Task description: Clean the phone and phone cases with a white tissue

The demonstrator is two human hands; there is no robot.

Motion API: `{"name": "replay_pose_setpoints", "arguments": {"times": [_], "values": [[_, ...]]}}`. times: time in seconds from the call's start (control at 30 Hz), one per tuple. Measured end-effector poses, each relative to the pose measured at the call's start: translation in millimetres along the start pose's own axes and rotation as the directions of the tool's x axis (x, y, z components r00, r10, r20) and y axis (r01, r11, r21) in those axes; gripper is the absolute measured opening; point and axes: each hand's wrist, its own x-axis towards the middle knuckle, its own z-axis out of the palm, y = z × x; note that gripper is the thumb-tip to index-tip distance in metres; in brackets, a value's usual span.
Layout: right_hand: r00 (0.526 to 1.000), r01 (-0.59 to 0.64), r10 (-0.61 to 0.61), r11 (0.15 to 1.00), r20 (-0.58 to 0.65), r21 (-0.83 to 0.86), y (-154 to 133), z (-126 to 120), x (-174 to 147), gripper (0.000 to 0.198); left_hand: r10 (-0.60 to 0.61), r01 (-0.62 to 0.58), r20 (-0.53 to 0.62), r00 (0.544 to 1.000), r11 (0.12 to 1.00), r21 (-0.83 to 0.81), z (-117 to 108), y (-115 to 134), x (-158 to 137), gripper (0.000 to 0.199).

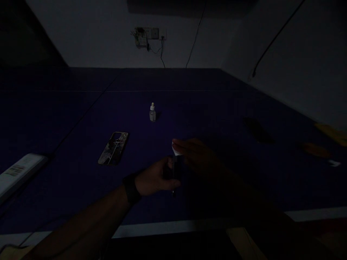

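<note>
Above the blue table [81,119], the left hand [154,179] gripped a dark phone [176,169], fingers wrapped round it; the right hand [196,154], nearer its top, pinched a white wipe [175,150] touching it.

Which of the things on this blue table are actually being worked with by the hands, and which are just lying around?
In hand:
left hand grips a dark flat object, too dim to identify
right hand presses a small white piece at the object's top

Lying about:
dropper bottle, upright
patterned phone case, lying flat
white box at the left edge
yellowish items far right
</note>
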Motion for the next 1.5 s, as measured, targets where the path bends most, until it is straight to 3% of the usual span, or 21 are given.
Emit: {"name": "replay_pose_setpoints", "arguments": {"times": [0.13, 0.33, 0.5, 0.67, 0.83, 1.0, 1.2, 1.5], "values": [[1.0, -0.003, 0.004, 0.999, -0.012, 0.036, -8, 0, -6, 0.049, -0.086, 0.087, 0.013, 0.996, 0.995, -0.046, -2, 3, 0, 0.072], [0.997, 0.067, -0.07, 0.993, 0.03, 0.101, -33, 4, -30, 0.047, -0.199, 0.187, -0.06, 0.978, 0.967, -0.173, 2, 8, 3, 0.077], [0.991, 0.091, -0.105, 0.985, 0.086, 0.146, -57, 10, -48, 0.044, -0.207, 0.181, -0.15, 0.967, 0.968, -0.173, 4, 7, 4, 0.06], [0.984, 0.122, -0.141, 0.979, 0.109, 0.165, -74, 9, -57, 0.041, -0.204, 0.184, -0.187, 0.961, 0.976, -0.116, 7, 11, 1, 0.06], [0.987, 0.138, -0.145, 0.986, 0.07, 0.091, -64, 3, -42, 0.031, -0.129, 0.119, -0.171, 0.977, 0.991, -0.064, 7, 12, 0, 0.062], [0.987, 0.159, -0.158, 0.987, 0.02, -0.031, -55, 0, -29, 0.034, -0.14, 0.115, -0.147, 0.979, 0.98, -0.165, 4, 7, 2, 0.065], [0.954, 0.238, -0.241, 0.971, 0.177, 0.033, -72, 5, -48, 0.036, -0.165, 0.14, -0.167, 0.972, 0.978, -0.153, 5, 10, 2, 0.059], [0.977, 0.176, -0.179, 0.984, 0.116, 0.035, -61, 10, -46, 0.035, -0.124, 0.108, -0.149, 0.981, 0.988, -0.108, 6, 10, 0, 0.06]]}}
